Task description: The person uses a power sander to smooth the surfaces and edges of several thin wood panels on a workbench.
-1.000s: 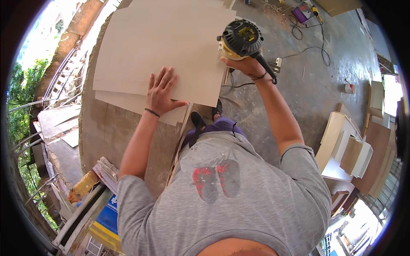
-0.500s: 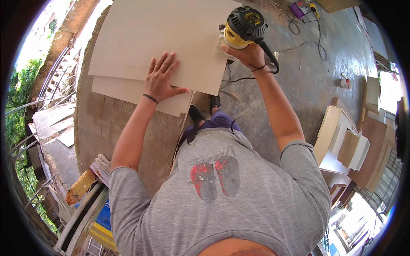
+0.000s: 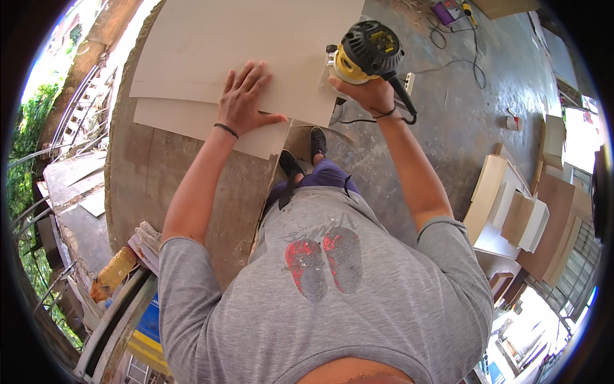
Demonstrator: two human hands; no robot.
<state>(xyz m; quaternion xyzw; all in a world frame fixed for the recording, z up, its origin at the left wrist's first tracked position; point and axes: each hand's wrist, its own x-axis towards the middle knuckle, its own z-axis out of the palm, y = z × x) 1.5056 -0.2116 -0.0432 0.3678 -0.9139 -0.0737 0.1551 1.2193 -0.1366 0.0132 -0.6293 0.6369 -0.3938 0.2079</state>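
Note:
A large pale board point(image 3: 243, 45) lies on the wooden workbench point(image 3: 182, 166), with a second pale sheet point(image 3: 173, 115) showing beneath its near edge. My left hand point(image 3: 245, 102) rests flat on the upper board near that edge, fingers stretched out and thumb pointing right. At the board's right edge is a yellow and black trim router point(image 3: 368, 54), upright, its clear base against the edge. My right hand point(image 3: 366, 91) is wrapped round the router's lower body from the near side; some fingers are hidden behind it. The black cord runs down beside my right wrist.
A cable point(image 3: 476, 67) trails over the grey floor to a purple box point(image 3: 446, 13). A small white and red can point(image 3: 513, 123) stands on the floor. Pale cabinet parts point(image 3: 492, 198) are stacked at right. Scrap wood point(image 3: 146, 246) lies by the bench's near left.
The router in my right hand has moved nearer to me along the board's right edge, toward its near corner. My left hand stays flat on the board. The whole view has shifted slightly.

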